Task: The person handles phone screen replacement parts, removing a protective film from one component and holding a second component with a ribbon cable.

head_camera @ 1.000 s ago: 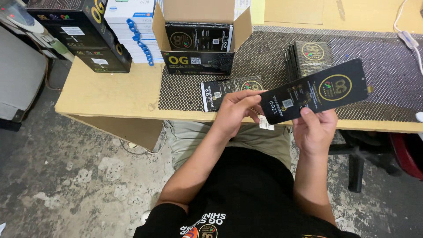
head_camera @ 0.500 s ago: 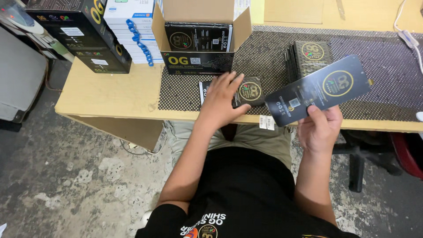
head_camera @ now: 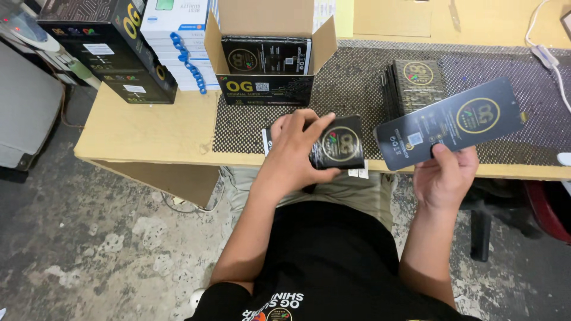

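We judge the dark pack at centre right of the frame to be light, flat and fairly stiff, since it juts out level from one grip at its lower edge; its glossy face could slip, so the edges or a corner look like the safest hold, and a hard squeeze might crease it. It is a long, thin card sleeve with rounded corners, black to slate, with a gold ring emblem at one end and small pale print toward the other. Our right hand pinches its lower edge, thumb on the face and fingers behind, holding it tilted above the table's front edge. Our left hand, at centre frame, curls over a second pack of the same kind, fingers spread across its top as it sits on the black mesh mat by the near edge. A stack of like packs lies on the mat above it, and an open carton holding more stands at upper centre.
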